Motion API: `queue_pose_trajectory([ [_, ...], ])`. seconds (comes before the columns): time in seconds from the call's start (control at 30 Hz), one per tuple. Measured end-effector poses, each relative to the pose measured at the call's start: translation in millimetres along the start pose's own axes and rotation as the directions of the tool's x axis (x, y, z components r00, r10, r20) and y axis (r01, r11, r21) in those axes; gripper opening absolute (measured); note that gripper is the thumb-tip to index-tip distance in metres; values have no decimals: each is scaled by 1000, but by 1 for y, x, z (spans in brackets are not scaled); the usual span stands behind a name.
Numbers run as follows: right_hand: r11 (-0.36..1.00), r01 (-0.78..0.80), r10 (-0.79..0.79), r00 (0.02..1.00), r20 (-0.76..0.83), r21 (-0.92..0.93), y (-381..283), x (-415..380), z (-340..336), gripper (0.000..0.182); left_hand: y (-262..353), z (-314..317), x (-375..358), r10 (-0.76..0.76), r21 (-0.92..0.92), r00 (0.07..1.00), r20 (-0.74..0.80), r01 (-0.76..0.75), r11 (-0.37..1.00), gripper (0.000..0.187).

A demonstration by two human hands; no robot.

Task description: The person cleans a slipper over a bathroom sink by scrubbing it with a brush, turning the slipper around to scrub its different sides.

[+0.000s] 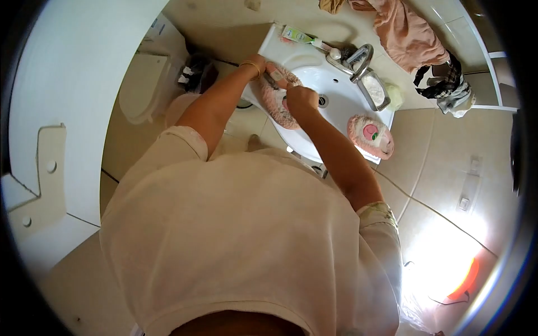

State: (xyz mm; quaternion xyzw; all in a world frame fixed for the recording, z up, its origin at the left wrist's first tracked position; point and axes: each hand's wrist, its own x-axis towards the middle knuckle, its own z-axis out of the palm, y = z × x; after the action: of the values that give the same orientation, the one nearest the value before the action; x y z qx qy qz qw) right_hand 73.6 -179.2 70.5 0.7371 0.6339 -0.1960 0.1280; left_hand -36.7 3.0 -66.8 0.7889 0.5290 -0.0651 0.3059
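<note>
Over the left rim of the white sink (pixel 336 126) lies a fluffy pink slipper (pixel 276 105). My left hand (pixel 263 66) grips its far end, with the fingers partly hidden. My right hand (pixel 302 102) is closed over the slipper's right side near its opening; what the fingers hold, if anything, is too small to tell. A second pink slipper (pixel 371 136), with a round pink and green patch, rests on the right side of the sink rim, touched by neither hand.
A metal faucet (pixel 363 63) and a soap dish (pixel 374 89) stand behind the basin. A green tube (pixel 298 36) lies at the back left. Pink cloth (pixel 406 36) hangs at the upper right. A toilet (pixel 147 84) is on the left, a bright lamp (pixel 464 279) at the lower right.
</note>
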Motion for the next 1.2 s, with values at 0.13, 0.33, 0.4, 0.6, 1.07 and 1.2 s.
queue_pose_trajectory([
  [0.13,1000,12,-12,1000,-8,29,9,-7,20,26,8,-13,-14,4,18,1000,-6,-4,1000,29],
  [0.33,1000,-17,17,1000,4,5,3,14,19,32,-2,2,1,8,2,998,-63,-8,1000,29],
  [0.4,1000,17,-17,1000,-3,15,8,7,26,34,1,-2,-2,-14,37,999,-51,16,999,30],
  [0.6,993,-41,29,994,110,108,13,-5,-22,32,10,-9,-12,-25,219,1000,11,22,976,32],
  [1.07,994,107,-107,994,8,-14,26,-4,18,30,4,-3,-10,-9,116,999,-36,13,993,32],
  [1.2,994,81,-81,997,7,-77,36,8,14,29,10,-12,-14,-20,223,997,74,3,975,32],
])
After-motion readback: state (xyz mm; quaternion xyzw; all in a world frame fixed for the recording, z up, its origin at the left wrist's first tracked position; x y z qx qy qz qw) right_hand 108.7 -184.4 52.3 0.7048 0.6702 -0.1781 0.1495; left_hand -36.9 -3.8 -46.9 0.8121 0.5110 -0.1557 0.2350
